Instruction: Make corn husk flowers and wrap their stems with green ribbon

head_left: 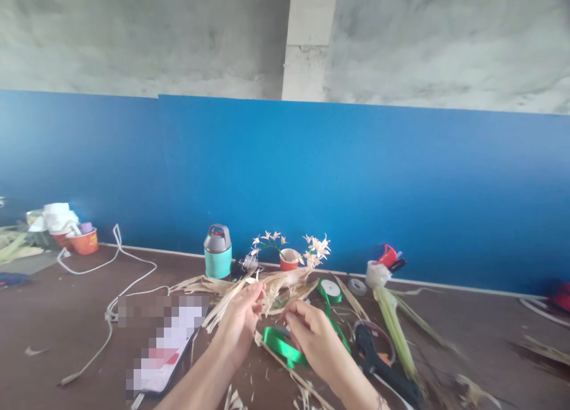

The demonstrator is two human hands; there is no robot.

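My left hand (240, 315) is closed, its fingertips pinching a small pale flower (253, 278) that looks made of dried corn husk. To the right of it, my right hand (315, 333) is curled with thumb and forefinger together; whatever may be between them is too small to make out. The two hands are apart. Beneath my right hand lies a loop of green ribbon (276, 340). Dried corn husks (280, 284) spread out just beyond both hands. Past them, sprays of finished husk flowers (317, 247) on green stems stand around an orange paper cup (289, 264).
A black glue gun (371, 350), a ribbon spool (330, 288) and a green husk bundle (394, 321) lie to the right. A teal lidded flask (218, 256) stands at the back left. White cable (138, 258) crosses the table's left, near a blurred-out phone-like object (171, 345). A blue partition (312, 178) rises behind.
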